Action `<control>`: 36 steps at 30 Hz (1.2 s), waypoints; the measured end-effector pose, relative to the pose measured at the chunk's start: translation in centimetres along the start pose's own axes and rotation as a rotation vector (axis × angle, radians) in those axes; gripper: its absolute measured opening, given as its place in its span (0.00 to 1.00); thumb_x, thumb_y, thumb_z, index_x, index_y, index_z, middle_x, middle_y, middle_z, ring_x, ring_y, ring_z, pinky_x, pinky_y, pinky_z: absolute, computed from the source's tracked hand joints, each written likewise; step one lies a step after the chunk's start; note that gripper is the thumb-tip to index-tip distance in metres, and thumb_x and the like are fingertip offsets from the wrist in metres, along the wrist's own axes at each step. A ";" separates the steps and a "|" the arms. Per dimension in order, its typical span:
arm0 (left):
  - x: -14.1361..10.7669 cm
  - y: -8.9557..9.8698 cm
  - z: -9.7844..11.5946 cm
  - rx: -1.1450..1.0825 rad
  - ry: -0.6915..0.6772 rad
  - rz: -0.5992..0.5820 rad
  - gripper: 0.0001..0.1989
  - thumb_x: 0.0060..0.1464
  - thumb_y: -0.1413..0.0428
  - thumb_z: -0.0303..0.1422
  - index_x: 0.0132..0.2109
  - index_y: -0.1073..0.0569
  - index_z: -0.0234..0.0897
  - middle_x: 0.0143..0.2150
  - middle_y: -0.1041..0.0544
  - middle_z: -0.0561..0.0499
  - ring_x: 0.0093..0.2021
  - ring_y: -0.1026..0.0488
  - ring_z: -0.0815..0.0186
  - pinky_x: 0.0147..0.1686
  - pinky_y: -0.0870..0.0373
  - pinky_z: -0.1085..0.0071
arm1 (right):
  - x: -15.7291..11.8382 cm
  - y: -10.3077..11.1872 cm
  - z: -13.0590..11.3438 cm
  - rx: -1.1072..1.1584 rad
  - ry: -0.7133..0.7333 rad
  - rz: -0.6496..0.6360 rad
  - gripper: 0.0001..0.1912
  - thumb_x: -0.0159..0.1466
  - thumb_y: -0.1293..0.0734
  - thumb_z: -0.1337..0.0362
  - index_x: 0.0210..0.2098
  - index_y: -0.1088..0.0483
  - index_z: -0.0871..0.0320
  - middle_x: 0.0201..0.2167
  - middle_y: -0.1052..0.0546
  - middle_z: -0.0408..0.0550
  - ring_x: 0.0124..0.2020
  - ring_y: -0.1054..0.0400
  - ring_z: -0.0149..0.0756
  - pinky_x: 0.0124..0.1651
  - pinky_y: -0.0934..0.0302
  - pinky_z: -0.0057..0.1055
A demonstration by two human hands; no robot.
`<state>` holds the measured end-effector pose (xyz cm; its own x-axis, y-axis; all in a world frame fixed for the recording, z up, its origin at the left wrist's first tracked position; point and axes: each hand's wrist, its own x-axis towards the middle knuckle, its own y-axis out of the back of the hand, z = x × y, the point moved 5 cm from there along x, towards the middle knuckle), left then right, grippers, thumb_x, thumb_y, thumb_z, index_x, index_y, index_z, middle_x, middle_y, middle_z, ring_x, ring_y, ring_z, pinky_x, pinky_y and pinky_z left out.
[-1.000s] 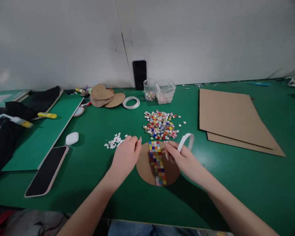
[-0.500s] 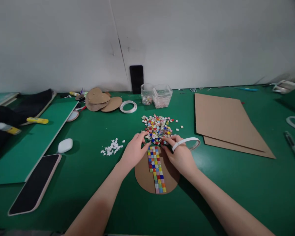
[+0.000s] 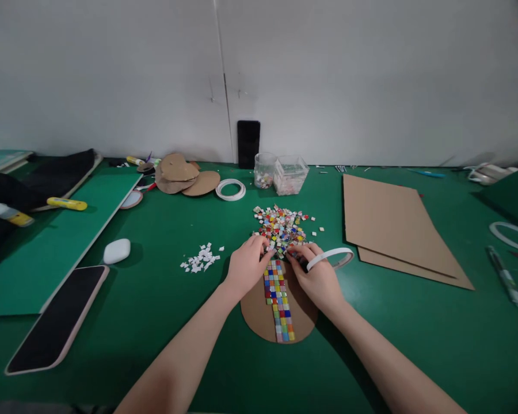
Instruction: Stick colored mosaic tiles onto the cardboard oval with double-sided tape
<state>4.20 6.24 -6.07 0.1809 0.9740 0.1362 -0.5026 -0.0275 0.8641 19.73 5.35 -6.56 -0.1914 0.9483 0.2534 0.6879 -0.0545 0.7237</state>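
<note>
At the near edge of a pile of coloured mosaic tiles, my left hand has its thumb and fingers closed together; anything pinched between them is too small to make out. Facing it, my right hand is curled with its fingertips at the same pile. A narrow roll of white tape hangs hooked on the right hand's fingers. Below both hands lies a round cardboard disc, its far edge partly hidden by them. Rows of glossy square tiles run down its middle, with bare cardboard on both sides.
White paper bits lie left of my left hand. Behind stand two clear containers and an upright black phone. Cardboard sheets are at right. Another phone, a white case and cardboard discs sit at left.
The view has shifted slightly, moving most things a little to the right. My hands stay at the pile's near edge, and their fingertips have come a little closer together.
</note>
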 end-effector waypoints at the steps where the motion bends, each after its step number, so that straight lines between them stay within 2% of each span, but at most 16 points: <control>1: 0.0 0.0 0.0 -0.003 0.001 0.004 0.10 0.59 0.56 0.38 0.36 0.37 0.37 0.30 0.34 0.54 0.28 0.34 0.70 0.22 0.44 0.76 | 0.0 0.1 -0.1 0.013 0.004 0.016 0.09 0.63 0.42 0.63 0.40 0.33 0.56 0.38 0.30 0.51 0.39 0.34 0.43 0.38 0.38 0.37; 4: -0.1 0.0 -0.3 -0.071 0.035 0.020 0.10 0.59 0.58 0.39 0.35 0.38 0.37 0.27 0.35 0.55 0.25 0.36 0.70 0.21 0.46 0.76 | 0.0 0.6 -0.4 0.036 0.014 0.071 0.10 0.63 0.43 0.63 0.40 0.33 0.56 0.36 0.30 0.52 0.40 0.34 0.43 0.38 0.38 0.36; 10: 0.0 0.7 -1.0 -0.400 0.128 0.082 0.10 0.59 0.58 0.39 0.34 0.40 0.38 0.25 0.37 0.56 0.23 0.38 0.71 0.22 0.44 0.75 | -0.3 1.2 -1.0 0.067 0.020 0.132 0.10 0.64 0.44 0.61 0.37 0.33 0.57 0.33 0.28 0.51 0.36 0.34 0.41 0.38 0.41 0.34; 15: -0.1 1.5 -0.1 -0.609 0.125 0.085 0.10 0.56 0.53 0.40 0.36 0.37 0.38 0.30 0.32 0.54 0.25 0.36 0.71 0.25 0.40 0.75 | -0.5 0.9 -1.4 0.195 -0.068 0.018 0.13 0.65 0.46 0.58 0.34 0.35 0.57 0.27 0.29 0.46 0.28 0.35 0.36 0.32 0.44 0.30; 20: -0.7 1.7 1.3 -0.763 0.080 0.008 0.07 0.53 0.49 0.36 0.35 0.34 0.37 0.34 0.30 0.52 0.28 0.33 0.72 0.27 0.37 0.75 | 0.1 0.9 -2.6 0.321 -0.089 -0.075 0.17 0.66 0.48 0.55 0.27 0.39 0.56 0.21 0.37 0.41 0.23 0.43 0.32 0.28 0.48 0.28; 22: -0.9 1.7 1.6 -0.818 0.078 -0.025 0.07 0.53 0.48 0.34 0.39 0.33 0.38 0.33 0.29 0.53 0.25 0.34 0.73 0.25 0.38 0.76 | 0.6 0.7 -3.2 0.402 -0.103 -0.135 0.18 0.66 0.48 0.54 0.26 0.40 0.57 0.20 0.38 0.40 0.23 0.44 0.30 0.28 0.49 0.27; 24: -1.0 1.8 1.6 -0.852 0.091 -0.030 0.11 0.52 0.48 0.34 0.44 0.34 0.39 0.31 0.30 0.55 0.22 0.37 0.74 0.23 0.39 0.76 | 1.1 0.6 -3.5 0.483 -0.143 -0.186 0.20 0.65 0.48 0.52 0.23 0.41 0.57 0.19 0.40 0.39 0.22 0.46 0.29 0.26 0.49 0.27; 26: -1.0 2.0 1.5 -0.858 0.096 -0.025 0.12 0.52 0.48 0.34 0.45 0.34 0.40 0.27 0.31 0.56 0.21 0.38 0.74 0.22 0.41 0.76 | 1.6 0.4 -3.7 0.539 -0.171 -0.210 0.22 0.65 0.47 0.50 0.22 0.42 0.57 0.17 0.41 0.39 0.20 0.47 0.28 0.24 0.50 0.27; 32: -0.7 2.5 0.1 -0.793 0.168 0.049 0.09 0.56 0.51 0.38 0.39 0.33 0.38 0.22 0.35 0.57 0.20 0.39 0.73 0.20 0.43 0.76 | 2.1 0.1 -1.9 0.718 -0.297 -0.114 0.23 0.63 0.46 0.47 0.25 0.37 0.58 0.15 0.40 0.38 0.15 0.46 0.27 0.18 0.53 0.26; 36: -0.6 2.3 -0.6 -0.756 0.223 0.025 0.12 0.56 0.52 0.42 0.38 0.32 0.37 0.20 0.36 0.57 0.17 0.41 0.74 0.18 0.44 0.76 | 1.6 0.6 -0.4 0.692 -0.316 -0.004 0.21 0.63 0.45 0.49 0.24 0.37 0.57 0.14 0.40 0.38 0.15 0.45 0.27 0.19 0.51 0.26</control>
<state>2.42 5.72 -4.47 0.0284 0.9994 -0.0183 -0.9572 0.0325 0.2877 19.51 6.71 -5.45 -0.0564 0.9982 -0.0197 0.9898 0.0585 0.1299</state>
